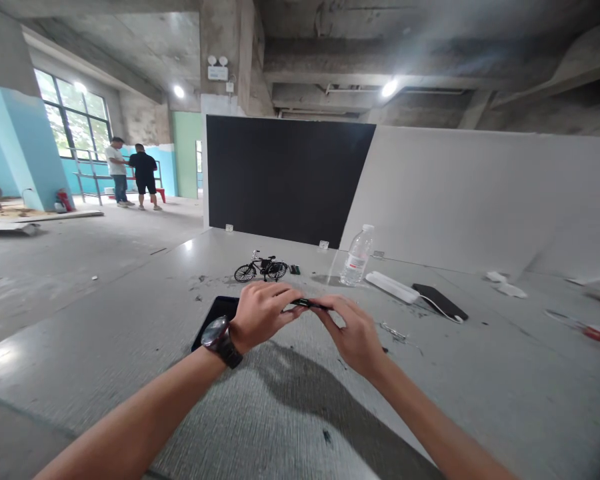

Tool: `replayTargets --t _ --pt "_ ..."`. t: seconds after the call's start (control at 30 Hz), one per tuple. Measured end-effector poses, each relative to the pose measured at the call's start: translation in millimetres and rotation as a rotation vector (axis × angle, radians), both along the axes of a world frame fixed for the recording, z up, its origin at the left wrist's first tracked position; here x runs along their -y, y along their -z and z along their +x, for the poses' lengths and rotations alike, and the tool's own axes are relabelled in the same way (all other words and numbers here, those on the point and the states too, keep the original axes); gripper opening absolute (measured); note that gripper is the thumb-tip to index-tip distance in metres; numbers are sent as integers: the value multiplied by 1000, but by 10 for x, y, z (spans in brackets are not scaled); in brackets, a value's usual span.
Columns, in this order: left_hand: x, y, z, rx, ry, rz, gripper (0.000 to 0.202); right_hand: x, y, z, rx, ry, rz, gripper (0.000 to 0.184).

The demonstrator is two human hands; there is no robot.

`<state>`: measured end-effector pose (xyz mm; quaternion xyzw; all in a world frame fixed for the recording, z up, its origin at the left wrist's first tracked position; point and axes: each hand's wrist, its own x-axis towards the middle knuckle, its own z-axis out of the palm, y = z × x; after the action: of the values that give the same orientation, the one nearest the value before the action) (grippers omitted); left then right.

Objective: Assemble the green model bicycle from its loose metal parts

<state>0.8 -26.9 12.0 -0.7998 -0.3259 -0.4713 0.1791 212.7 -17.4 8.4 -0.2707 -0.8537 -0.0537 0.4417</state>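
Observation:
My left hand (263,312), with a dark watch on its wrist, and my right hand (353,330) meet above the grey table (300,407). Both pinch a thin black part (307,304) between their fingertips, one at each end. A small black model bicycle (261,268) stands on the table beyond my hands. A small black piece (295,269) lies just right of the bicycle. Under my left wrist lies a flat black tray (220,313), partly hidden.
A clear water bottle (357,256) stands right of the bicycle, then a white power strip (393,287) and a black flat device (440,302). A small metal piece (395,332) lies near my right hand. Two people (130,172) stand far off at left by windows.

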Motion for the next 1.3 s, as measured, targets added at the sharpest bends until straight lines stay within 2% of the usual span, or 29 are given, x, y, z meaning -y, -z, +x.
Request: replayTargets --t 0.33,0.53,0.7,0.83,0.9,0.93,1.0,1.1,1.2,1.3 --pt "-100 155 58 126 177 -147 16 19 5 -6 -20 -10 -81 16" --pt "-96 127 70 175 134 -126 18 26 0 -7 -23 -9 -89 14" --pt "-92 138 62 190 163 -160 20 83 -54 -15 -4 -31 -96 18" --pt "-65 141 55 171 177 -138 23 18 -137 65 -23 -45 -191 25" --pt "-49 137 52 140 165 -119 23 -113 -140 188 -47 36 -244 31" --pt "-41 136 50 120 157 -113 23 -198 -121 269 -36 118 -253 32" --pt "-31 139 50 73 143 -110 22 -373 -38 453 117 312 -253 29" --pt "-29 158 56 10 137 -99 22 -571 150 690 371 513 -372 26" --pt "-39 187 65 -7 146 -82 22 -653 303 793 437 503 -477 22" --pt "-47 208 70 -11 147 -80 23 -665 356 783 433 488 -495 17"
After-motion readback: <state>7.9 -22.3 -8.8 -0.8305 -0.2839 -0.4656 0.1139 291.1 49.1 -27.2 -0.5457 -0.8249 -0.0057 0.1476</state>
